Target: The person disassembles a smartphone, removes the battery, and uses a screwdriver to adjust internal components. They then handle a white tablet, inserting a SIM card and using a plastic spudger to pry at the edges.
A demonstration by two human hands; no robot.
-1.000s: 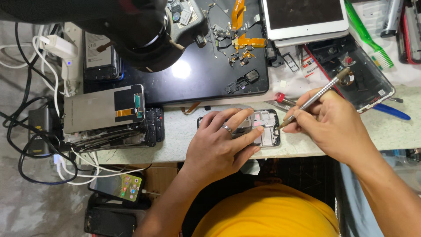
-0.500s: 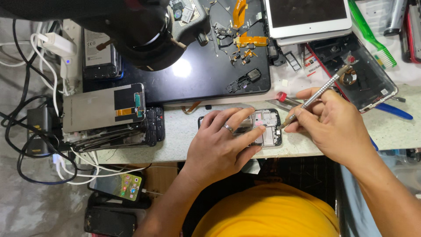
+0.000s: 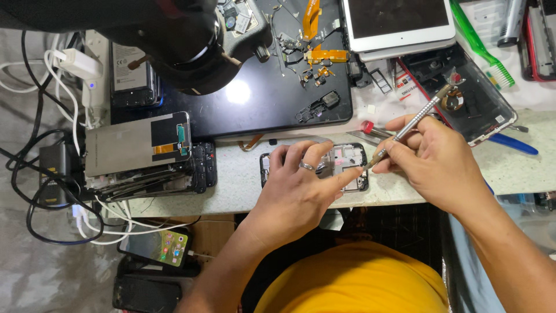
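Note:
An opened phone frame (image 3: 347,159) lies flat on the speckled worktop (image 3: 231,179), its insides showing. My left hand (image 3: 301,191), with a ring on one finger, rests on the frame and pins it down with spread fingers. My right hand (image 3: 434,162) grips a slim metal screwdriver (image 3: 411,124) like a pen. Its tip touches the frame's right part, just beside my left forefinger.
A black mat (image 3: 255,98) carries orange flex cables and small parts. A microscope head (image 3: 174,35) overhangs at the top left. A stack of phone screens (image 3: 139,153), cables, a white tablet (image 3: 399,23), an open phone shell (image 3: 475,98), a green toothbrush (image 3: 478,40) and a lit phone (image 3: 156,246) surround me.
My right hand has tilted the screwdriver and shifted slightly, keeping its tip at the frame. My left hand stays on the frame.

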